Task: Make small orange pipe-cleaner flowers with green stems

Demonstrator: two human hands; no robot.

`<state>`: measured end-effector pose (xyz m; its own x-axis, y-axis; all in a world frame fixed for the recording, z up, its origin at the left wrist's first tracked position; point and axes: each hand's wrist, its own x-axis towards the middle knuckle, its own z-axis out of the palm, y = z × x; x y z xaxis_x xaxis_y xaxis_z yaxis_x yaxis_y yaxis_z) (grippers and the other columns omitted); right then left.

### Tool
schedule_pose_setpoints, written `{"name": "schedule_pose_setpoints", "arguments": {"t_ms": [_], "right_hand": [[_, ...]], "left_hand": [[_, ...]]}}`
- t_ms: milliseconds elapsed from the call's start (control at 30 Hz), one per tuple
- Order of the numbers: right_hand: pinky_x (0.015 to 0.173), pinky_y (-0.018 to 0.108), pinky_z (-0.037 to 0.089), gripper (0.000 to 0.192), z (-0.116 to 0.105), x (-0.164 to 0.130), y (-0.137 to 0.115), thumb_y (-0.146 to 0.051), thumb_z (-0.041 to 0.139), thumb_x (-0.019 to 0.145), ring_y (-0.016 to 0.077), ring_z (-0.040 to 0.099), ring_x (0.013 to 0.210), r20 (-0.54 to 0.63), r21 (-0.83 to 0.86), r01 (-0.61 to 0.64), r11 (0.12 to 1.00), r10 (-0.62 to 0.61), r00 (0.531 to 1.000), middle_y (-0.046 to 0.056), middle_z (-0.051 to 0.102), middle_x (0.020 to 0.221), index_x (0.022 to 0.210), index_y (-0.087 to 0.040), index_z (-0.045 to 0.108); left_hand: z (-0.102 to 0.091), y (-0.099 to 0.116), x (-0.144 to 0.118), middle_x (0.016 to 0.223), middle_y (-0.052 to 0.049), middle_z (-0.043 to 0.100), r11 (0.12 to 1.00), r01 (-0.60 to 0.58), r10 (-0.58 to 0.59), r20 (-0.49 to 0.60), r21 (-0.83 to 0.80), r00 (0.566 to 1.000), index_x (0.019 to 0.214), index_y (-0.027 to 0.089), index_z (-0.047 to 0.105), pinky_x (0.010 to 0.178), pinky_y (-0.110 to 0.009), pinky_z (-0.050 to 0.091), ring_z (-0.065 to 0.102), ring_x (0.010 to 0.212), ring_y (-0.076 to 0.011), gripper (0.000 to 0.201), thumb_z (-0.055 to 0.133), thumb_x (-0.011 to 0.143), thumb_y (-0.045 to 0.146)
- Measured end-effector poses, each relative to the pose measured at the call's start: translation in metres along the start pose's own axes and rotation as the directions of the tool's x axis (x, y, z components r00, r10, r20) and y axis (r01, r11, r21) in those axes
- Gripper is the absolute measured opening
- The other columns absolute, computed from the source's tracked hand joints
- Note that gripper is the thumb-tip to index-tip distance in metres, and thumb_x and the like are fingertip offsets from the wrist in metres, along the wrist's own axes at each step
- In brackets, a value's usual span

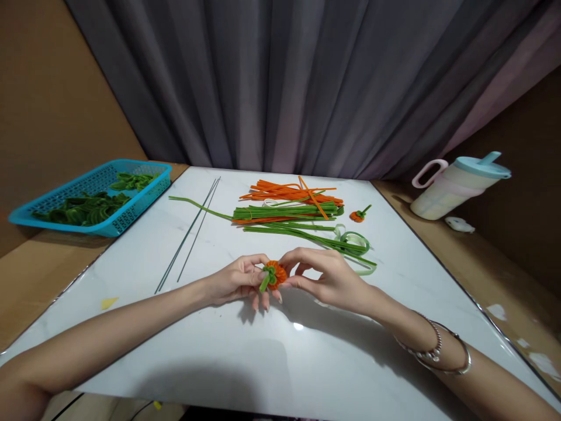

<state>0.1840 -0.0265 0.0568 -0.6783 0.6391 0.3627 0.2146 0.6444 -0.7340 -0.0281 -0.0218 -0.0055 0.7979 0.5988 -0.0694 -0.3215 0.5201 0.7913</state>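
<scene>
Both hands pinched shut on one piece: left hand (239, 282) and right hand (326, 275) hold the orange coil (276, 273) between fingertips, just above the white tabletop (280, 351), dead centre btwn them. I see its green stem (265, 283) pointing down-left, twd left hand. Pipe-cleaner pile (291, 210) lies beyond. No readable text or brands.

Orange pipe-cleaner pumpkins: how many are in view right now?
2. One orange pumpkin is pinched between the left hand and right hand; a second pumpkin lies on the white table, right of the pipe-cleaner pile.
</scene>
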Motion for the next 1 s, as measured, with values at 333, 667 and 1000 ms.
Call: {"name": "schedule_pose_setpoints", "arguments": {"t_ms": [333,667,1000], "right_hand": [[0.066,0.022,0.054,0.021,0.001,0.001,0.004,-0.020,0.069,0.078,0.0103,0.063,0.073,-0.043,0.035,-0.041,0.999,0.043,0.998,0.003,0.068,0.088,0.096,-0.016,0.060],[0.056,0.020,0.055,0.009,0.008,-0.002,0.000,-0.024,0.062,0.084,0.0090,0.064,0.058,-0.090,0.077,-0.035,0.996,0.042,0.995,0.003,0.069,0.076,0.086,-0.015,0.062],[0.053,0.019,0.051,0.004,0.009,-0.001,0.005,-0.017,0.063,0.082,0.0091,0.062,0.055,-0.089,0.117,-0.054,0.992,0.064,0.994,0.001,0.068,0.067,0.080,-0.014,0.064]], "left_hand": [[0.001,0.000,0.001,0.079,-0.011,0.072,0.999,-0.033,0.034,0.005,-0.030,0.999,0.094,0.013,0.054,0.051,-0.019,0.055,0.070,0.066,-0.0171,0.024,0.069,0.078,0.020],[0.000,-0.002,0.001,0.079,-0.008,0.073,0.999,-0.043,0.043,-0.001,-0.027,0.999,0.091,0.016,0.052,0.051,-0.018,0.053,0.070,0.063,-0.0160,0.024,0.070,0.077,0.022],[0.005,-0.001,0.001,0.078,-0.007,0.072,0.996,-0.065,0.068,-0.056,0.053,0.996,0.092,0.016,0.051,0.050,-0.020,0.052,0.069,0.062,-0.0165,0.032,0.073,0.075,0.031]]}}
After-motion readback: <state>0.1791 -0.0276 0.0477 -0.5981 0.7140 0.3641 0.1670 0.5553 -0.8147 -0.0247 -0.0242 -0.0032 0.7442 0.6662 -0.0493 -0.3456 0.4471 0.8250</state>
